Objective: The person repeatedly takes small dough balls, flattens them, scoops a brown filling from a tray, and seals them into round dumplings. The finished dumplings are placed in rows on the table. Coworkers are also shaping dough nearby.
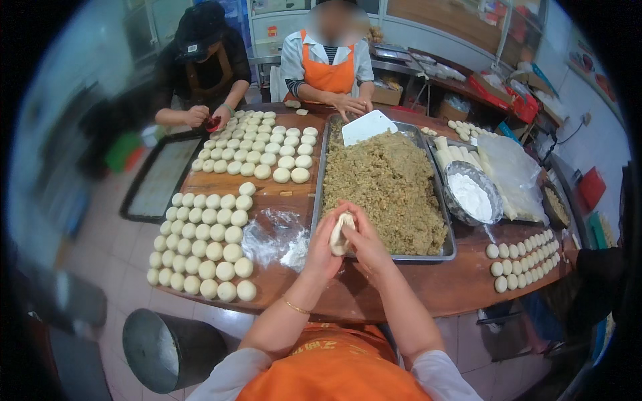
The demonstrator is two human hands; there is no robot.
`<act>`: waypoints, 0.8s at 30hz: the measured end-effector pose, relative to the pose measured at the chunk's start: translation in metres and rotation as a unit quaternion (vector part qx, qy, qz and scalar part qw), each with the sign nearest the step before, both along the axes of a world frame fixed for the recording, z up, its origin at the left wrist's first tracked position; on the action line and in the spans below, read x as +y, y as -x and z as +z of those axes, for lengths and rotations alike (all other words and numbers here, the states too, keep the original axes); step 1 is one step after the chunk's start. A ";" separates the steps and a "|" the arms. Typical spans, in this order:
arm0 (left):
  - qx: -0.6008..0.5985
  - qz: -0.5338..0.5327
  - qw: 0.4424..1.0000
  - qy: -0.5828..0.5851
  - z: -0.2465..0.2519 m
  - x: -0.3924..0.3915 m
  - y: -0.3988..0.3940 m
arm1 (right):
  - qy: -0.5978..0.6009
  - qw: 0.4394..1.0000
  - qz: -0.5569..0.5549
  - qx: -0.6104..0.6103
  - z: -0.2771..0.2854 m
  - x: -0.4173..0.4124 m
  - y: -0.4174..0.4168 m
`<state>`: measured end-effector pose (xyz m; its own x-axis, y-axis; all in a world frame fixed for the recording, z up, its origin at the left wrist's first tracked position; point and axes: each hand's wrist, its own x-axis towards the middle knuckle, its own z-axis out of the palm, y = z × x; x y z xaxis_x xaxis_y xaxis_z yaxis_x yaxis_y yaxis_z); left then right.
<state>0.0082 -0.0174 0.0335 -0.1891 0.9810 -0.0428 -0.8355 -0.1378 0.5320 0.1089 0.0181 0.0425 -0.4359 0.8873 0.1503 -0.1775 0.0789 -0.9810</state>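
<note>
Between my two hands is a piece of pale dough (pixel 341 234), folded up at its edges; whether it holds filling is hidden. My left hand (pixel 321 245) cups it from the left. From the right, my right hand (pixel 366 235) presses its fingers against the dough's edge. Both hands are over the near edge of a large metal tray (pixel 391 257) heaped with brownish minced filling (pixel 386 190). A white plastic dough scraper (pixel 368 127) is stuck in the filling at the far end. Left of my hands, white flour (pixel 295 253) lies on the wooden table (pixel 281 295).
Rows of round filled buns (pixel 205 245) cover the table's left side, with more behind (pixel 256 145). At right are a flour bowl (pixel 471 195), dough rolls (pixel 454 153) and small dough pieces (pixel 524 258). A black baking tray (pixel 160 175) and two co-workers are beyond; a bin (pixel 170 346) stands below.
</note>
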 end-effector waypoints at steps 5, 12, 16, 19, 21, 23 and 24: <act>0.041 0.017 0.999 0.007 -0.022 0.002 0.006 | -0.243 0.962 -0.039 -0.120 -0.006 -0.013 0.003; 0.067 -0.043 0.996 -0.032 0.006 -0.005 0.011 | 0.021 0.999 0.001 -0.025 0.009 -0.007 0.001; 0.129 -0.107 0.982 -0.092 -0.006 -0.018 0.030 | 0.031 0.995 0.098 -0.004 0.026 -0.015 -0.005; 0.132 -0.016 0.991 -0.028 -0.003 -0.019 0.013 | -0.132 0.985 0.068 -0.090 0.016 -0.022 0.000; 0.141 0.036 0.989 0.009 0.001 -0.020 0.006 | -0.197 0.971 0.056 -0.126 0.013 -0.022 0.001; 0.148 0.048 0.988 0.016 -0.001 -0.021 0.006 | -0.236 0.959 0.057 -0.143 0.008 -0.018 0.001; 0.133 0.043 0.990 0.031 -0.001 -0.022 0.005 | -0.155 0.975 0.109 -0.112 0.013 -0.017 -0.003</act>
<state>0.0031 -0.0397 0.0328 -0.2838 0.9580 -0.0405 -0.6511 -0.1615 0.7416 0.1123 0.0008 0.0558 -0.6613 0.6971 0.2770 -0.0075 0.3631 -0.9317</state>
